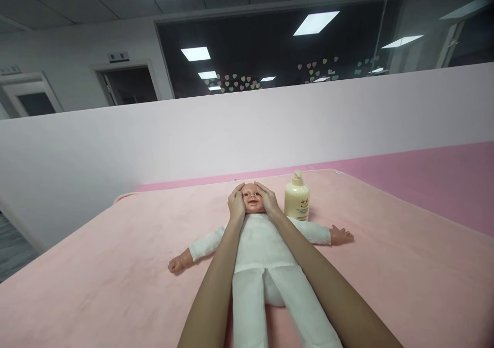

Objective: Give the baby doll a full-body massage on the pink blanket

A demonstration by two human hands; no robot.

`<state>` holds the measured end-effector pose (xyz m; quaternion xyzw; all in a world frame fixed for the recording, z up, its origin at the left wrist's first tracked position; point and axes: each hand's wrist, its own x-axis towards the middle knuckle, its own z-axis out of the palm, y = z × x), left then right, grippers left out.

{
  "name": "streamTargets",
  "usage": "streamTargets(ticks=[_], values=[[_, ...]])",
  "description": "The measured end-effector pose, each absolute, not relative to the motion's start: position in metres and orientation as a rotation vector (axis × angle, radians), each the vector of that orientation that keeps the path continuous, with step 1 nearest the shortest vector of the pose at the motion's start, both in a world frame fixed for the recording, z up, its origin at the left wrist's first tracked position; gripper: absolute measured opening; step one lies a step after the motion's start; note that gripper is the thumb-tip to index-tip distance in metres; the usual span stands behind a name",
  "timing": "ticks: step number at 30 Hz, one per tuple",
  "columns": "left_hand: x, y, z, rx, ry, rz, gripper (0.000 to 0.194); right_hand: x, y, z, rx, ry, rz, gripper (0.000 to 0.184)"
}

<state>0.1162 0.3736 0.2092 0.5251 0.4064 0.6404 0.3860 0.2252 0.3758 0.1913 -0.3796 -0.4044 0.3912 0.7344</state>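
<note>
A baby doll (266,242) with a white cloth body lies on its back, arms stretched out to both sides. Its head (252,204) points away from me and is cupped between my two hands. My left hand (236,203) curves round the left side of the head, fingertips near the brow. On the other side my right hand (268,198) is wrapped the same way, its fingers reaching the forehead. My forearms run along both sides of the doll's body. A pale yellow pump bottle (297,198) stands upright just right of my right hand, behind the doll's arm.
A pink blanket (116,265) covers the surface beneath the doll. Behind it runs a low white wall (231,137), with a pink strip (436,183) at its right. Farther back are a dark window (270,49) with heart stickers and a doorway (129,85).
</note>
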Motion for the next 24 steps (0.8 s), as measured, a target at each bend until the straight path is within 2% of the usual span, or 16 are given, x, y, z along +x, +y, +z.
streamTargets(ticks=[4,8,14,24], values=[[0.1164,0.3738,0.2091,1.346,1.061,1.64,0.039,0.2259,0.3782,0.1889,-0.827,-0.898,0.826,0.033],[0.117,0.3683,0.2114,1.369,1.071,1.63,0.028,0.2252,0.3758,0.1887,-0.843,-0.902,0.816,0.034],[0.1159,0.3655,0.2112,1.4,1.093,1.629,0.032,0.2244,0.371,0.1904,-0.884,-0.945,0.838,0.039],[0.1155,0.3725,0.2107,1.283,1.034,1.601,0.031,0.2254,0.3691,0.1964,-0.848,-0.882,0.894,0.029]])
